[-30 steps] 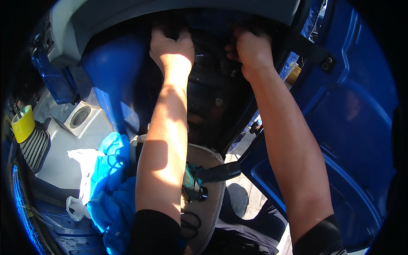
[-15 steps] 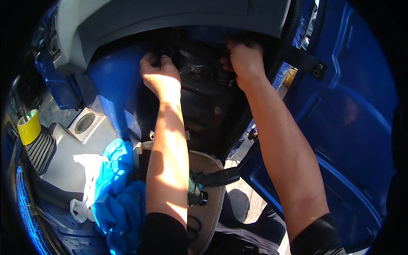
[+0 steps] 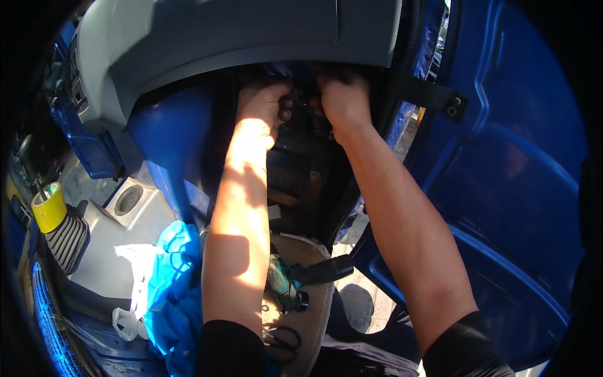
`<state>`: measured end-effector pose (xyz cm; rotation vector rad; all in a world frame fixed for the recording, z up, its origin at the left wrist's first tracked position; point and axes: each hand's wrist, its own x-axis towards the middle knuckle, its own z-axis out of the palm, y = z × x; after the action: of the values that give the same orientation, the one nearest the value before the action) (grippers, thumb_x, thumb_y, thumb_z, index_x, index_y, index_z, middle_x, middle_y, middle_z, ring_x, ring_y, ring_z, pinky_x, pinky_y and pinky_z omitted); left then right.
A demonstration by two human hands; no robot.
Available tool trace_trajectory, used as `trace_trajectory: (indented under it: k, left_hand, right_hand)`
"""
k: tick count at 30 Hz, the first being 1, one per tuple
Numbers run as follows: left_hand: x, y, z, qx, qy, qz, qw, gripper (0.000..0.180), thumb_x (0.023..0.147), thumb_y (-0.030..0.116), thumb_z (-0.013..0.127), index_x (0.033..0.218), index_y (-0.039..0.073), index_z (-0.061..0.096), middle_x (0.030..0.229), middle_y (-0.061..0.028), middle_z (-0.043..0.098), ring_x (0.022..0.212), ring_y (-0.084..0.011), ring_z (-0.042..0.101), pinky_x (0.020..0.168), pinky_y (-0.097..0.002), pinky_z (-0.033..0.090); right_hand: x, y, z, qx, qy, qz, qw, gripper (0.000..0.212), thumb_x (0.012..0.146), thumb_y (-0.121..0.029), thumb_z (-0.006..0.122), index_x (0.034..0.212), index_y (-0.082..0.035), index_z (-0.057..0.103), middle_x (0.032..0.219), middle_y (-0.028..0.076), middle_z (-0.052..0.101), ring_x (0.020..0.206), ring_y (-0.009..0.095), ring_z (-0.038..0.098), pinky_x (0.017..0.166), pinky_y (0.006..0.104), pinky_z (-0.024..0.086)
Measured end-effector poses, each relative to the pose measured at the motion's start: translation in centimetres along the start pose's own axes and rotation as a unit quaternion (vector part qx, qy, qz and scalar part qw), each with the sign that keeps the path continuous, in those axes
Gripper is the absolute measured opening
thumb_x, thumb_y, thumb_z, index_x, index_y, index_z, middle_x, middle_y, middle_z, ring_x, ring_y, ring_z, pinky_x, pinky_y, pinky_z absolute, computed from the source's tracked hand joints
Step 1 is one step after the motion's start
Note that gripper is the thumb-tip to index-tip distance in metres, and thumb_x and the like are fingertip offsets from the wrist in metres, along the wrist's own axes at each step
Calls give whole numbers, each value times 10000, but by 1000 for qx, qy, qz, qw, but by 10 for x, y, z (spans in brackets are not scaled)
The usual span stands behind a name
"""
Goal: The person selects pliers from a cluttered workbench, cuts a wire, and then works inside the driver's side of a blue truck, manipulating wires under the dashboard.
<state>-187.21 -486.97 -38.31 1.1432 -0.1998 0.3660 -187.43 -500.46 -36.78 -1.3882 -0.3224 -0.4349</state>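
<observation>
Both my arms reach under the grey dashboard [image 3: 251, 31] of a blue vehicle cab, into the shaded footwell. My left hand [image 3: 260, 110] is closed, its fingers curled towards the middle. A short gap away, my right hand [image 3: 344, 103] is closed too, its fingertips lost in the shadow beneath the dashboard edge. Dark parts lie between and behind the hands, too dim to name. Whatever the fingers grip cannot be made out. Below them is a dark footwell panel [image 3: 292, 157].
A green and black power tool [image 3: 286, 286] lies on the beige seat [image 3: 319, 308] beneath my arms. To the left are blue cloth [image 3: 173, 308], a white plastic bag [image 3: 135, 270] and a gear lever boot [image 3: 66, 245] topped by yellow tape [image 3: 49, 210]. The blue door [image 3: 502, 169] stands open at right.
My hands have come closer together, the left turning its fingers inward. The whole view has shifted slightly, with the dashboard edge now lower in the picture.
</observation>
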Motion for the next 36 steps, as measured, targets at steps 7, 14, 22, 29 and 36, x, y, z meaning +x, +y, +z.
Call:
trace_trajectory:
  k: [7, 14, 22, 29, 36]
  left_hand:
    - [10, 0, 12, -27, -63, -41, 997, 160, 852, 103, 635, 1007, 69, 625, 888, -55, 659, 742, -180, 609, 600, -327, 489]
    - [13, -1, 27, -1, -56, 0, 998, 179, 818, 96, 668, 991, 74, 629, 858, -36, 630, 717, -153, 594, 600, -314, 508]
    - [16, 2, 34, 31, -39, 30, 998, 181, 798, 110, 693, 962, 58, 636, 807, -35, 615, 594, -146, 555, 494, -293, 469]
    - [27, 1, 35, 37, -15, -19, 999, 63, 826, 142, 665, 851, 95, 632, 717, -13, 594, 544, -105, 501, 455, -253, 373]
    - [33, 1, 32, 20, -4, -92, 996, 35, 828, 159, 656, 819, 135, 633, 700, 15, 590, 550, -91, 477, 448, -220, 346]
  right_hand:
    - [4, 9, 0, 24, 18, -26, 999, 133, 869, -123, 573, 942, -18, 607, 772, 49, 602, 569, 140, 570, 514, 267, 454]
    - [10, 15, 7, 9, 51, -10, 999, 217, 855, -115, 592, 984, 50, 648, 893, 163, 679, 805, 225, 655, 718, 351, 502]
    - [13, 22, 6, -26, 52, -49, 997, 215, 841, -99, 568, 963, 51, 662, 932, 203, 691, 846, 294, 676, 770, 353, 504]
    - [8, 28, 7, -21, 51, -87, 995, 100, 830, -35, 600, 893, 29, 644, 761, 65, 633, 632, 140, 563, 545, 289, 438]
    - [5, 29, 5, -9, 28, -68, 997, 80, 822, -35, 619, 868, 19, 656, 708, 66, 622, 578, 124, 545, 526, 279, 423]
